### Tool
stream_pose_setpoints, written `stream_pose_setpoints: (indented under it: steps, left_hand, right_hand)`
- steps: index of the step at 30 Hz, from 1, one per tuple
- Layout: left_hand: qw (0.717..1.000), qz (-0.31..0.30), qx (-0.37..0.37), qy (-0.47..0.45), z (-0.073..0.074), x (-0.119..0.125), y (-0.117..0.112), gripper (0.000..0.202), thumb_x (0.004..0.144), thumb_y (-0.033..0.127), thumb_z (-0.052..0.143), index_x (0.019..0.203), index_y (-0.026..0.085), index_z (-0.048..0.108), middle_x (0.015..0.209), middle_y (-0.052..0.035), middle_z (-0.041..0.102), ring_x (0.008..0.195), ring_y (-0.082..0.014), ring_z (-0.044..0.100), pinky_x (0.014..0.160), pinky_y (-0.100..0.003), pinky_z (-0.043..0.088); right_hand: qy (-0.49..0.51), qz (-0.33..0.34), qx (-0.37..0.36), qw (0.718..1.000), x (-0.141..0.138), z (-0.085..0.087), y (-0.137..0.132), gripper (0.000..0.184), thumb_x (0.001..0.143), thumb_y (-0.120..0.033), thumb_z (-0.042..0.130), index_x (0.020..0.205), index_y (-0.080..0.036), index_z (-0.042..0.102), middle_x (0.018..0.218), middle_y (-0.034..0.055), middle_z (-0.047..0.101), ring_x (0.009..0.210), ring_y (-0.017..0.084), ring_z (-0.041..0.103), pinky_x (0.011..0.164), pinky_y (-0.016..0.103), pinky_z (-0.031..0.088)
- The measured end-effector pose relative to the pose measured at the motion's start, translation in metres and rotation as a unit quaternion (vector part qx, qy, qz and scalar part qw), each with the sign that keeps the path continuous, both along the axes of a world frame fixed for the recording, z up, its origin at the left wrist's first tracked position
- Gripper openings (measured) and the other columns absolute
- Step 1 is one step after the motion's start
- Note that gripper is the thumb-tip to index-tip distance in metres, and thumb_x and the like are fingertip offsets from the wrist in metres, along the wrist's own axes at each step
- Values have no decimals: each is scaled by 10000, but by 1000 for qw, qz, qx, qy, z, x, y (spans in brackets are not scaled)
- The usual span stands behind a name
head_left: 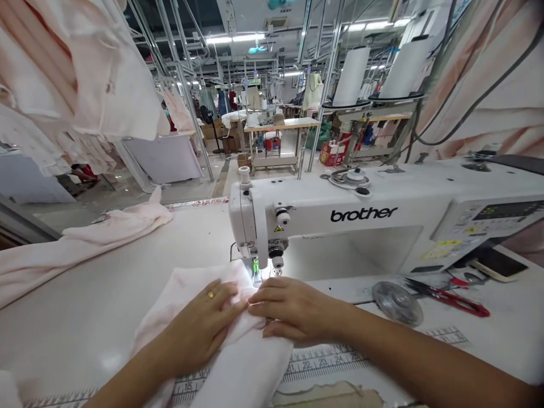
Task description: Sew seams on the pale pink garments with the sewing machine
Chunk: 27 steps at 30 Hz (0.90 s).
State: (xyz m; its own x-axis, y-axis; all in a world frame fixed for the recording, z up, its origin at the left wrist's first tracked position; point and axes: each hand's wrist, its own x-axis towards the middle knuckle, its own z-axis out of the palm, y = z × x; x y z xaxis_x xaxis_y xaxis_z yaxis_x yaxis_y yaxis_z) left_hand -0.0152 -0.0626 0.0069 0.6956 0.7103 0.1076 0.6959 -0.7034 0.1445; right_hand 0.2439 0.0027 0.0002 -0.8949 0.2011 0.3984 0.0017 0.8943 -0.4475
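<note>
A pale pink piece of fabric (250,362) lies folded on the sewing machine's bed, its far edge close to the lit presser foot (255,268). My left hand (212,317), with a ring on one finger, presses on the cloth and pinches it between thumb and forefinger. Right beside it, my right hand (293,309) grips the same fabric with bent fingers, just in front of the needle area. The fingertips of both hands nearly meet. The white Brother sewing machine (314,221) stands directly beyond them. Fabric under the fingers is partly hidden.
On the right lie red-handled thread snips (450,297), a clear round dish (397,303) and a phone (501,263). More pink fabric (106,235) rests on the table's left. A printed ruler (323,362) runs along the front. Thread cones (352,76) stand behind the machine.
</note>
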Motion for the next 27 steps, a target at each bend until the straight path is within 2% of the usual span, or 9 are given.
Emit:
stream_pose_setpoints:
  steps: [3,5,8,11,15,20,24,27]
  left_hand:
    - [996,-27,64,49,0,0,3,437,912,114,439,1335,189,519,1333,-89,577,1312,-257,467,1184,-520,270]
    - [993,-46,86,70,-2,0,2,433,895,92,448,1304,189,553,1391,-62,560,1366,-244,427,1211,-488,234]
    - [994,-34,69,71,-8,-2,-1,494,883,80,453,1365,175,509,1419,-71,546,1317,-218,499,1161,-406,364]
    - [998,-7,43,49,-14,-5,1,525,931,100,416,1447,200,417,1455,-67,509,1305,-207,519,1102,-389,447]
    - [1000,-9,11,20,-16,-7,14,545,964,117,388,1489,259,349,1477,-45,483,1338,-205,487,1124,-436,424]
    - [1000,-22,-1,-4,-12,-4,41,510,971,132,385,1465,262,402,1464,-59,500,1322,-211,506,1117,-420,433]
    - [999,-33,12,-25,-11,-8,58,514,970,143,405,1466,276,404,1439,-70,526,1284,-214,541,1118,-395,429]
    - [998,-46,15,-30,-12,-10,63,532,967,144,414,1478,287,377,1417,-67,546,1262,-214,554,1102,-385,443]
  right_hand:
    - [-43,19,17,999,-1,-5,0,298,1045,-358,541,1216,-122,601,1186,108,603,1132,216,506,1042,364,398]
    - [-47,23,31,998,0,-6,0,309,1046,-376,540,1204,-119,603,1188,108,603,1137,223,502,1046,365,386]
    - [-53,21,61,997,1,-4,-1,321,1058,-391,516,1205,-116,595,1174,110,608,1134,224,503,1042,370,375]
    - [-64,7,102,993,2,-1,-3,321,1063,-407,503,1179,-123,598,1143,108,614,1067,224,523,1010,376,384]
    - [-80,-34,152,985,3,1,-3,344,1032,-462,555,1110,-131,612,1087,87,619,1001,234,520,998,392,371]
    - [-86,-85,188,975,3,-2,5,365,1028,-494,552,1095,-139,602,1058,80,629,1015,238,504,995,402,350]
    - [-100,-108,192,970,4,-3,11,417,998,-542,587,1133,-147,591,1142,78,616,1090,242,487,1033,407,317]
    - [-109,-119,181,970,4,-2,12,425,973,-567,615,1109,-165,603,1144,55,620,1075,222,499,1036,397,311]
